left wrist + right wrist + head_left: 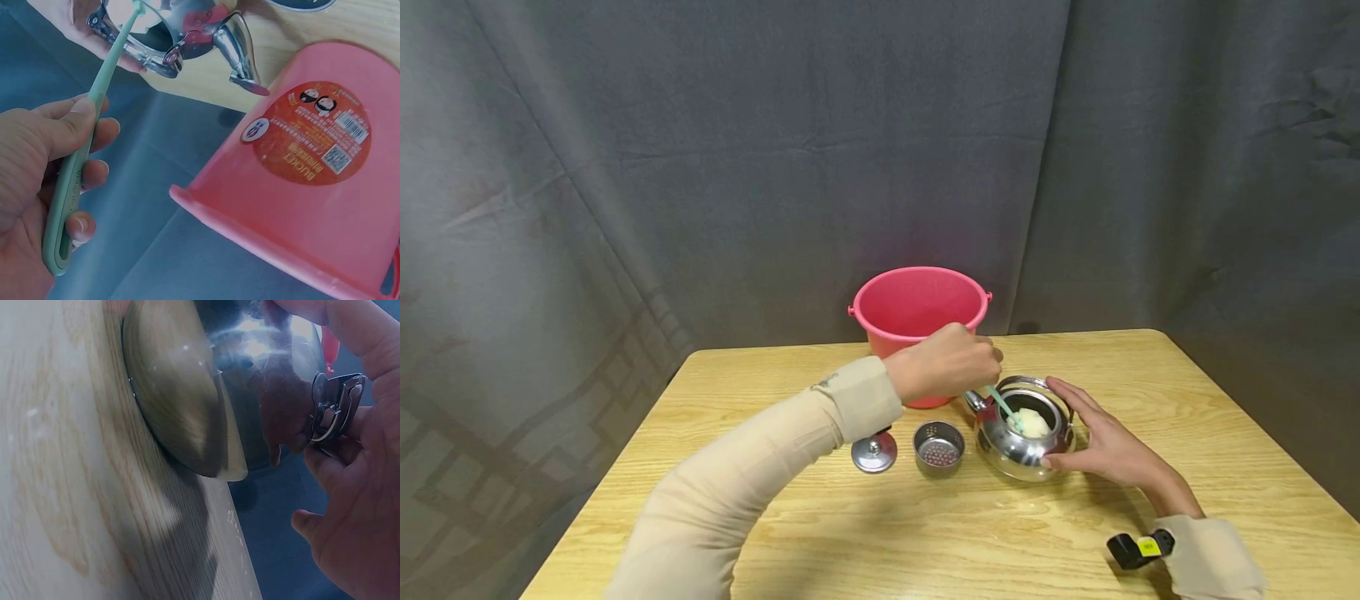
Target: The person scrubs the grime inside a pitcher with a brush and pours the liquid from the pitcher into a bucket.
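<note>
My left hand (951, 362) grips the pale green handle of a cleaning brush (74, 172), thumb along it and fingers wrapped round. The brush slants down into the open mouth of a shiny steel teapot (1011, 454), where its whitish sponge-like head (1033, 423) shows inside. At the teapot's right side my right hand (1105, 442) steadies it, thumb on the front of the body and fingers behind. In the right wrist view fingers lie by the hinge of the handle (337, 406). The teapot stands on the table, its spout pointing toward the back left.
Behind the left hand stands a pink bucket (887, 342) near the table's back edge. A perforated steel strainer cup (938, 450) sits left of the teapot, and a round steel lid (875, 452) lies beside it. Grey curtains (775, 167) hang behind the wooden table (925, 542).
</note>
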Motion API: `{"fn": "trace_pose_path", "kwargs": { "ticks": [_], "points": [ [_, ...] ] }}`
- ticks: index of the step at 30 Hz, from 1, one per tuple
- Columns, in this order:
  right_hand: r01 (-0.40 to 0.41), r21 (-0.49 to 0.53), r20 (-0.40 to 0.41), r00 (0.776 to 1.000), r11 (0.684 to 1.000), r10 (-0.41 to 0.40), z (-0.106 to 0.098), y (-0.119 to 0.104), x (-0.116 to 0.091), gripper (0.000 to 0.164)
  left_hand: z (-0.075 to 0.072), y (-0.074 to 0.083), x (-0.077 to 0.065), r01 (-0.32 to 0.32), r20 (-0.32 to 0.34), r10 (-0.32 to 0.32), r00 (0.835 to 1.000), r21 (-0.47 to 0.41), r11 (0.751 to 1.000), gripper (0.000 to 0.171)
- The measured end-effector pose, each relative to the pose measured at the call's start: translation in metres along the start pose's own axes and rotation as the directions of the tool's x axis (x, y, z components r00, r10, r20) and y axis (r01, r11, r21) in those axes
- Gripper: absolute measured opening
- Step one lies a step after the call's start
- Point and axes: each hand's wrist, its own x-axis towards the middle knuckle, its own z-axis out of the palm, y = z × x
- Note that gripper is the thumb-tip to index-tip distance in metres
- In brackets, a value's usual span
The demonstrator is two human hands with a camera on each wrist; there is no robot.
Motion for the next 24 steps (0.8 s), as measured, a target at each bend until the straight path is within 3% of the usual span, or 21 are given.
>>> {"fn": "trace_pose_path", "kwargs": {
  "ticks": [19, 24],
  "points": [
    [-0.001, 0.003, 0.008, 1.0, 1.0, 0.001, -0.002, 0.0, 0.0, 0.108, -0.013, 0.001, 0.011, -0.031, -0.012, 0.032, 0.999, 0.067, 0.997, 0.032],
    [-0.013, 0.006, 0.013, 1.0, 1.0, 0.013, -0.001, -0.001, -0.002, 0.108, -0.02, 0.003, 0.014, -0.071, -0.009, 0.073, 0.997, 0.1, 0.992, 0.032]
  ]
}}
